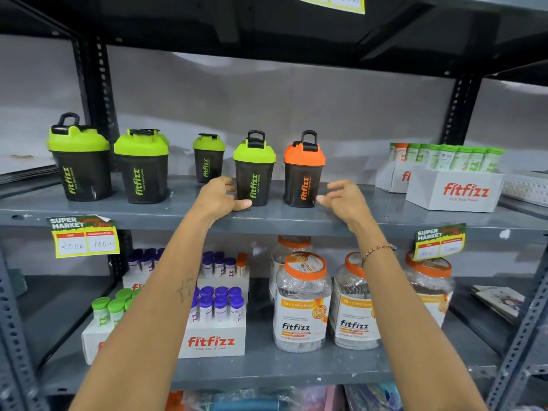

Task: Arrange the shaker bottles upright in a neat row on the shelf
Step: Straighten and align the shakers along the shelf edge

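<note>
Five shaker bottles stand upright on the grey metal shelf; the small rear bottle sits behind the row line. The left hand wraps loosely around the base of the green-lidded bottle; the right hand is open, empty, just beside the orange-lidded bottle. Risk: smooth, tapered plastic bodies with domed lids and loop handles may tip if pushed high.
</note>
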`<state>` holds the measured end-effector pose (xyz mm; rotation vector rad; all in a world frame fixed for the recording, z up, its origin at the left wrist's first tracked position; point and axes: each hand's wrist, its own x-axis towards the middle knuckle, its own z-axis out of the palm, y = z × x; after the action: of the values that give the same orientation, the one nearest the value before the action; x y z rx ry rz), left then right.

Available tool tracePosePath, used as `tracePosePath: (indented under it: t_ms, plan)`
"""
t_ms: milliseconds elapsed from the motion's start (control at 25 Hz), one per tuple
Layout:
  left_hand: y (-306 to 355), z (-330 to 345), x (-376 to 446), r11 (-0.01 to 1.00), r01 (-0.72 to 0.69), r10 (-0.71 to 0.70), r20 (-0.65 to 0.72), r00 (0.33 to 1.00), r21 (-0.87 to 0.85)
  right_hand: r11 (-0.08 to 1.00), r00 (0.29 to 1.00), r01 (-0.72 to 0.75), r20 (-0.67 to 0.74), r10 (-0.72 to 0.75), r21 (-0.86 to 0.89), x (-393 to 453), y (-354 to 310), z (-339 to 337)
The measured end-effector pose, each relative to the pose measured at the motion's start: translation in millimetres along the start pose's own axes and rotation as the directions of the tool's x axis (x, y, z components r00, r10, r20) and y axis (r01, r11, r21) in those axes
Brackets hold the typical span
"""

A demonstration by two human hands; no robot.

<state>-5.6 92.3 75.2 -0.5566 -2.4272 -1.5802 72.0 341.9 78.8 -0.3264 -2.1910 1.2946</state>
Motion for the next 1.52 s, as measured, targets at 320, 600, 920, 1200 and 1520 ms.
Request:
tracePosePath:
  t_ms: [320,600,920,1200,1520]
  plan:
    - [-14.9,-76.9,-50.4,0.975,-0.22,0.189,-0.374,0.908,-0.04,0.93,0.946,0.315,0.016,-0.324,0.192,-73.3,-71.3,98.3]
    - [-92.6,-228.5,-40.8,0.981,-0.151,0.194,-0.605,0.772,0.122,0.939,0.947,0.28,0.101,-0.304,0.199,-90.5,-142.0,219.4]
    - [-116.8,-270.5,5.3,0.955,0.045,-0.04,-0.023,0.999,0.293,0.997,0.916,0.039,0.396,-0.061,0.062,-74.0,-160.4,263.3]
    - [-119.1,-251.6,11.3,0.991,0.022,-0.01,-0.092,0.996,0.13,0.991,0.928,0.023,0.365,-0.07,0.133,-61.9,-150.3,254.2]
    - [-109.2,-219.4,14.5,0.985,-0.069,0.085,-0.092,0.992,0.158,0.995,0.95,0.063,0.301,-0.083,0.076,-43.1,-116.0,219.0]
